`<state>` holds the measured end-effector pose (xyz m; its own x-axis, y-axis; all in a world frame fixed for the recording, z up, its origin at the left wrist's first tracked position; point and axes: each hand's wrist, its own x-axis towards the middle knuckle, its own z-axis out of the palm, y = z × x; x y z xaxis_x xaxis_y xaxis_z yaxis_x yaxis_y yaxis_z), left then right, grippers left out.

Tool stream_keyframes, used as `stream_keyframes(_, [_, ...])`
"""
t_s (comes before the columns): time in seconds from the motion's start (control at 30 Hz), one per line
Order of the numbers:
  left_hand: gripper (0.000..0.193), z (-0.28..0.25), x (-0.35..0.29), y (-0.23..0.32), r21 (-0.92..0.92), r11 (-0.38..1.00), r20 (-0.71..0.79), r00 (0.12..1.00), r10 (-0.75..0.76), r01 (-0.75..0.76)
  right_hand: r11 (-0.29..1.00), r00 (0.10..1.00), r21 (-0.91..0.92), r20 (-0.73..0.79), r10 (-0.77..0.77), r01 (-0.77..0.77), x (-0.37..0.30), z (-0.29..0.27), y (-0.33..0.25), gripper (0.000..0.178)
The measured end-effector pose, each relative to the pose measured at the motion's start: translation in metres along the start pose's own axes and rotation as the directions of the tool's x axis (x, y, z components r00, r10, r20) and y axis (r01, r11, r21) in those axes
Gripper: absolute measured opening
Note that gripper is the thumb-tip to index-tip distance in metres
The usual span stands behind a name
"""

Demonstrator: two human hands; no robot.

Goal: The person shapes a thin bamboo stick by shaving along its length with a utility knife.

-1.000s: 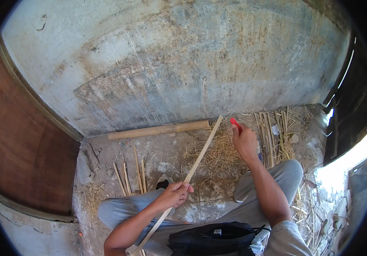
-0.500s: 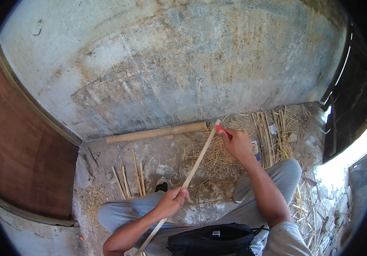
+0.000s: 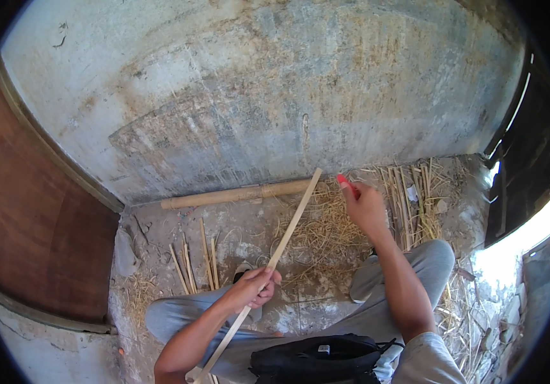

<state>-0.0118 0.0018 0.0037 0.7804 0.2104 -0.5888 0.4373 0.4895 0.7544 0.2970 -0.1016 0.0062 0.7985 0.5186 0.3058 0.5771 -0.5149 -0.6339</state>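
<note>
Red tool (image 3: 341, 179) has moved clear of pale strip (image 3: 291, 224), right hand (image 3: 366, 208) clamping fingers on former, left hand (image 3: 254, 288) on latter; shavings (image 3: 329, 233) lie at right, strip apparently unfinished.

**Both Grips Closed, One Set Farther Out**

The left forearm (image 3: 195, 338) slanted up and inward from the lower edge. The left hand (image 3: 249, 290) was closed, its fingers (image 3: 266, 293) curled inward. The right forearm (image 3: 401, 278) stretched farther forward, leaning toward the left. The right hand (image 3: 366, 210) was clenched in a fist-like grip, its thumb pointing ahead, well apart from the left hand.
</note>
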Motion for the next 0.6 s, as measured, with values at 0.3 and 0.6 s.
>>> stream_keyframes(0.3, [0.024,0.002,0.018,-0.001,-0.18,0.983,-0.06,0.997,-0.047,0.036,0.933,0.914,0.302,0.289,-0.286,0.197,-0.076,0.033,-0.028,0.032])
stream_keyframes(0.6, [0.028,0.002,0.02,-0.006,-0.195,0.981,-0.13,0.991,-0.03,0.004,0.925,0.764,0.244,0.522,-0.379,0.292,-0.093,0.031,-0.037,0.034])
